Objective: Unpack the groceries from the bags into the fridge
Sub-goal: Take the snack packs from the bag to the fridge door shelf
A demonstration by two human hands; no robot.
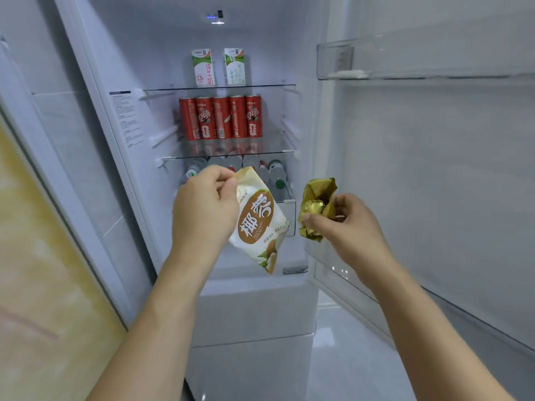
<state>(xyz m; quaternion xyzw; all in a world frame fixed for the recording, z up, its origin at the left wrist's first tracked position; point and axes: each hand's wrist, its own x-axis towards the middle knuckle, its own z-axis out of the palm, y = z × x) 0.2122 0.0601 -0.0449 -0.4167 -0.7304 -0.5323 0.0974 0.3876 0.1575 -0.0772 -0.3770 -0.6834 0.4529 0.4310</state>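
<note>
A white and brown snack bag (258, 219) hangs in the middle of the frame, in front of the open fridge (220, 68). The left hand (204, 209) pinches its top corner, so the bag's long side points down and to the right. It reads "椰泰" and, I think, "Delicate Coconut". Just to its right, not touching, the right hand (348, 224) grips a crinkled gold packet (315, 209). Both hands look about equally near the shelves. Above them stand red cans (221, 117) and two milk cartons (218, 67).
</note>
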